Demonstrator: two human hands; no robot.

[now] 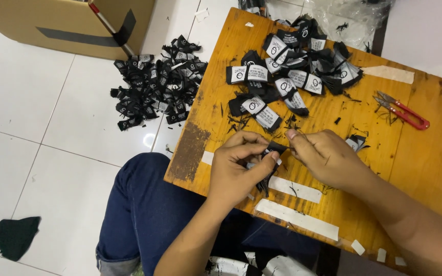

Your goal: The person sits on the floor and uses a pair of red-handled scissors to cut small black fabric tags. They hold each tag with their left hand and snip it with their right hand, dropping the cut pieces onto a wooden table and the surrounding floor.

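Wooden table (425, 168) w/ black label bundles (287, 76), red snips (402, 111), white tape strips (296, 219).

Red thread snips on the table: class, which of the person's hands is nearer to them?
Right. The right hand lies below-left of the red thread snips; the left hand is farther left, both pinching a black label.

The table (415, 153) is worn orange-varnished wood, scuffed bare at its left edge, with matt white tape strips (295, 219) stuck near its front. On it lie woven black-and-white cloth labels (282, 76); above them sits crinkled clear plastic film (351, 20). Right of the labels, metal snips (400, 110) have glossy red plastic handles. Left of the table: glossy white floor tiles (21, 92), matt brown cardboard box (62, 20).
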